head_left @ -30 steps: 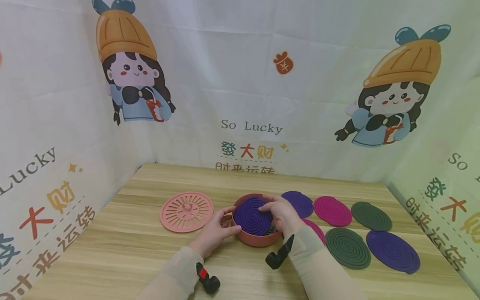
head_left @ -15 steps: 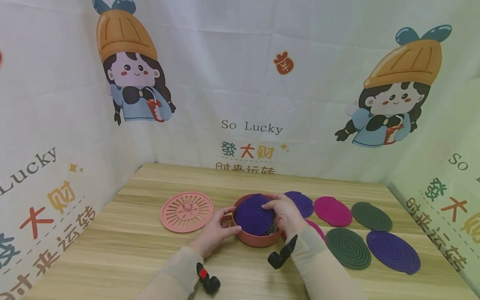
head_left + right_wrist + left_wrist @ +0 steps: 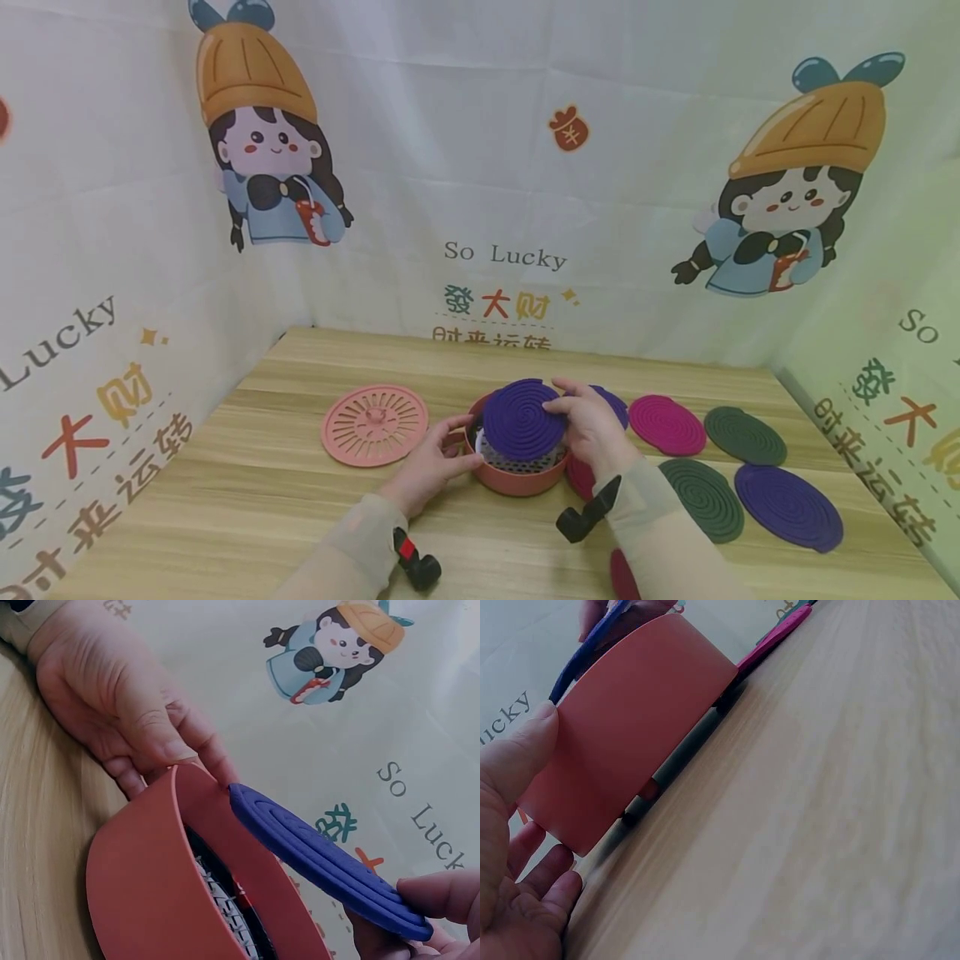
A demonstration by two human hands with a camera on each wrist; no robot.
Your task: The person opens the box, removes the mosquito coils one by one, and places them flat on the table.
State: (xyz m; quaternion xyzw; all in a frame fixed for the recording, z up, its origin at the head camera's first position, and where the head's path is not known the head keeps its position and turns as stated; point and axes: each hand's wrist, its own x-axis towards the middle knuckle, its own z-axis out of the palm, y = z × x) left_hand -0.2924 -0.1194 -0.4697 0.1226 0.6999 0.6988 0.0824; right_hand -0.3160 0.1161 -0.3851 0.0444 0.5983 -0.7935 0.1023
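Observation:
My right hand (image 3: pixel 596 437) pinches the right edge of a blue-purple spiral mosquito coil (image 3: pixel 525 419) between thumb and fingers. It holds the coil tilted over the round terracotta mosquito coil holder (image 3: pixel 517 482). In the right wrist view, the far edge of the coil (image 3: pixel 322 859) is close to the rim, and pale mesh (image 3: pixel 229 907) shows inside the holder. My left hand (image 3: pixel 427 467) grips the holder's left side. In the left wrist view, its thumb lies against the wall of the holder (image 3: pixel 637 727) and the fingers curl beneath.
A pink slotted lid (image 3: pixel 375 425) with a knob lies left of the holder. To the right lie several coils, among them a magenta one (image 3: pixel 667 425), a green one (image 3: pixel 745 435) and a purple one (image 3: pixel 789 506). A printed cloth (image 3: pixel 495 167) stands behind the table.
My right hand has lifted the purple coil up and rightward from inside the holder, uncovering the mesh. My left hand keeps its grip in the same place.

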